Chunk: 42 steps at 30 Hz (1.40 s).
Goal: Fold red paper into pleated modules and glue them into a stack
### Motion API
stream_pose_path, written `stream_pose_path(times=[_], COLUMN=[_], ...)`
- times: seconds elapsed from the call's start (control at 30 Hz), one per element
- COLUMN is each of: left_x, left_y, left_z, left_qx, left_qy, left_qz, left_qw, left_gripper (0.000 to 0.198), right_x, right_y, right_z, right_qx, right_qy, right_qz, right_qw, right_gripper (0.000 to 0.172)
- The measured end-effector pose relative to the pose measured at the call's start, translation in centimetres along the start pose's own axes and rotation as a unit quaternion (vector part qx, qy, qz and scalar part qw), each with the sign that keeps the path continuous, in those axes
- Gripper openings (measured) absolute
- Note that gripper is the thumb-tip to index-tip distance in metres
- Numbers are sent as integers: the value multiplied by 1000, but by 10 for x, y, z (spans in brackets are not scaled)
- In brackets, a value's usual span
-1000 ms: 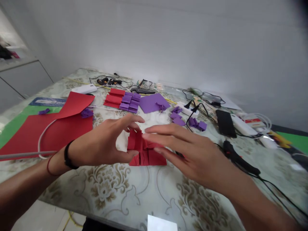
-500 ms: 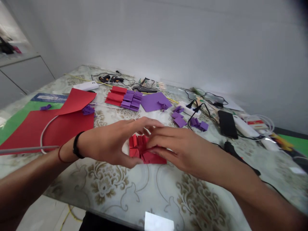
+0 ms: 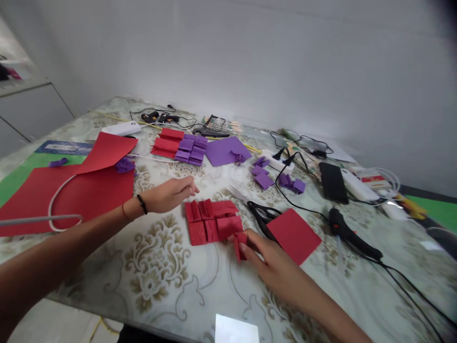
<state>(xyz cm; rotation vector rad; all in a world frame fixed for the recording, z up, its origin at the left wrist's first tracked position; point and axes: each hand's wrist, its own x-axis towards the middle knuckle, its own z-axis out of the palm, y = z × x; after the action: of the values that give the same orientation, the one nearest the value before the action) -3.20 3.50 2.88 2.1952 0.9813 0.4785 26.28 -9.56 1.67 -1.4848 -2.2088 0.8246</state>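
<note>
Table (image 3: pixel 171 290) w/ floral-pattern top, white wall behind. Black scissors (image 3: pixel 262 216) lie flat mid-table, touching a red paper square (image 3: pixel 294 235) on their right. Black glue gun (image 3: pixel 348 233) further right, cord trailing off to the edge. Black phone (image 3: pixel 332 182) behind it, white power bank (image 3: pixel 353 185) just beside. Left side: big red sheet (image 3: pixel 89 195) w/ a white cable (image 3: pixel 59 193) looped across it, smaller red sheet (image 3: pixel 107 148) overlapping its far edge, green sheet (image 3: pixel 21 169) underneath. At the back: purple sheet (image 3: pixel 223 151), stack of folded purple bits (image 3: pixel 193 149) touching a folded red stack (image 3: pixel 166 143). Loose purple squares (image 3: pixel 264 180) near a white power strip (image 3: pixel 276 163).
</note>
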Motion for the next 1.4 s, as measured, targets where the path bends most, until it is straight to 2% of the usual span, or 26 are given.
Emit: stream_pose_path(times=[0.1,0.2,0.3,0.4,0.47,0.5,0.6,0.67,0.7,0.73,0.8,0.83,0.87,0.93,1.03,1.17,1.4], left_x=[-10,-27,-43,-55,-61,-64,-67,-67,-66,-65,-61,-58,-56,-50,-43,-38,-39], left_y=[0,6,17,32,44,50,65,68,68,66,57,51,45,34,21,11,2], left_z=[10,9,-2,-15,-21,-22,-20,-17,-16,-14,-10,-7,-2,9,29,47,53], left_qx=[-70,-156,-95,-131,-226,-282,-435,-484,-491,-482,-408,-341,-258,-144,-59,-10,-24], left_qy=[-13,-43,-18,45,74,64,0,-40,-44,-35,1,18,13,8,25,-14,-46], left_qz=[-28,-64,-41,-6,33,68,104,101,99,95,88,81,73,82,123,161,138], left_qw=[997,985,994,990,971,955,894,868,864,870,909,936,963,986,990,987,989], left_gripper=[22,27,27,30,25,25,25,27,27,28,32,38,45,42,20,17,9], right_x=[10,26,43,55,60,61,59,54,50,46,38,33,29,22,16,14,18], right_y=[4,9,16,21,22,22,21,16,12,8,-1,-5,-8,-13,-16,-19,-17], right_z=[-1,-4,-5,-5,-7,-8,-12,-15,-16,-17,-16,-15,-13,-8,-1,6,18], right_qx=[12,37,58,58,56,57,52,42,35,30,-6,-24,-39,-74,-118,-142,-141], right_qy=[9,5,11,18,19,21,52,90,105,120,156,179,192,196,179,162,102], right_qz=[20,13,20,2,-3,-4,2,5,3,-1,-34,-62,-89,-126,-154,-174,-226], right_qw=[1000,999,998,998,998,998,997,995,994,992,987,982,977,970,965,961,958], right_gripper=[28,32,27,22,21,21,20,20,19,16,11,10,9,9,11,13,17])
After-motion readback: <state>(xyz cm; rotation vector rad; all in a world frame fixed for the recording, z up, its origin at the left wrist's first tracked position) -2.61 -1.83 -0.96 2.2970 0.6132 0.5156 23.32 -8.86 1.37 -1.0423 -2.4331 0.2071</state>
